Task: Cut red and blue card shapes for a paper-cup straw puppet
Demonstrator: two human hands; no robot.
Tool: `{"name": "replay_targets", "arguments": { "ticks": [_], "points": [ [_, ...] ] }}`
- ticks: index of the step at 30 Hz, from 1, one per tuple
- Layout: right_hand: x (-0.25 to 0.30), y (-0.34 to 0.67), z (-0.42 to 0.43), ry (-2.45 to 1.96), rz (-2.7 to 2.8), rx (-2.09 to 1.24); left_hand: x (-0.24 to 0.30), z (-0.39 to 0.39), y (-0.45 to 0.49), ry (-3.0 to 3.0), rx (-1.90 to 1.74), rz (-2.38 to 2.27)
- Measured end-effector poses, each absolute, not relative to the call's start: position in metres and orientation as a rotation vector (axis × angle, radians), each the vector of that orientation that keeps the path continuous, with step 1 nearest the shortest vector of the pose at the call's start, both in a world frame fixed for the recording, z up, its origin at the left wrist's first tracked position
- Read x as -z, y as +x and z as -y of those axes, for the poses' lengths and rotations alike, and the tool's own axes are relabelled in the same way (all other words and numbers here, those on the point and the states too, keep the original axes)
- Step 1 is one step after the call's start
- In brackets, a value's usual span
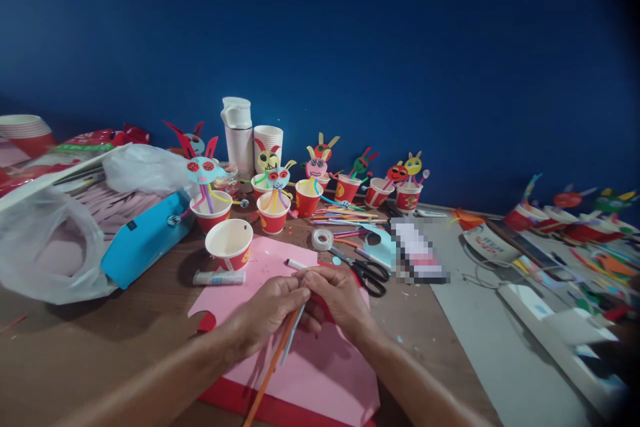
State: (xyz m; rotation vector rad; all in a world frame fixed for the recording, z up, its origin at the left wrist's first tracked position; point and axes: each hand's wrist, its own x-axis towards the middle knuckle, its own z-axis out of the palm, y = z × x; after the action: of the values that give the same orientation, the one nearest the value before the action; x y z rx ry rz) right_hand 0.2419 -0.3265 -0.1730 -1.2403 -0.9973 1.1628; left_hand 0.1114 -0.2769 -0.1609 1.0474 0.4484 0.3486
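Blue wall [320, 47] fills upper frame. Brown tabletop [120, 347] across lower frame, L to ctr; grey surface [465, 320] lower R. Clear plastic bag [30, 267], mid L, pinkish strips showing inside. Pink sheet [340, 373], lower ctr, cut edge at L, red sheet [235, 403] peeking out under it. Blue box [145, 240] tilted beside bag.

Both hands low ctr, over pink sheet. L hand [273, 310]: thumb & fingers clamped on orange strip [270, 373], which hangs toward bottom edge; pale strip [293, 333] alongside it. R hand [343, 297]: fingers curled, tips up against L fingertips; can't tell if clamped on anything, contact pt hidden.

White flask [239, 147] upright, upper ctr-L, stacked cups [269, 137] just R of it. Row of red/white cups w/ paper-faced figures mid-frame, e.g. blue-faced figure [200, 171]. Plain cup [240, 260] ctr-L, dark spot nr rim. Pixelated oblong [420, 250] ctr-R. Black-handled scissors [373, 273] nr R hand. Clear tube [220, 278] lying below plain cup. Tape roll [323, 239] ctr, nr scissors. White marker [296, 265], just above hands.
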Motion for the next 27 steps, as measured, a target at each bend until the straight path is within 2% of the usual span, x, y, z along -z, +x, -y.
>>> {"name": "replay_targets", "arguments": {
  "ticks": [7,17,27],
  "points": [
    [0.181,0.241,0.327,-1.248,0.98,-1.226,0.158,0.277,0.111,1.064,-0.351,-0.442],
    [0.176,0.24,0.325,-1.322,0.984,-1.114,0.157,0.279,0.11,1.038,-0.342,-0.501],
    [0.172,0.238,0.323,-1.077,0.974,-1.223,0.156,0.269,0.107,0.925,-0.441,-0.574]
  ]
}}
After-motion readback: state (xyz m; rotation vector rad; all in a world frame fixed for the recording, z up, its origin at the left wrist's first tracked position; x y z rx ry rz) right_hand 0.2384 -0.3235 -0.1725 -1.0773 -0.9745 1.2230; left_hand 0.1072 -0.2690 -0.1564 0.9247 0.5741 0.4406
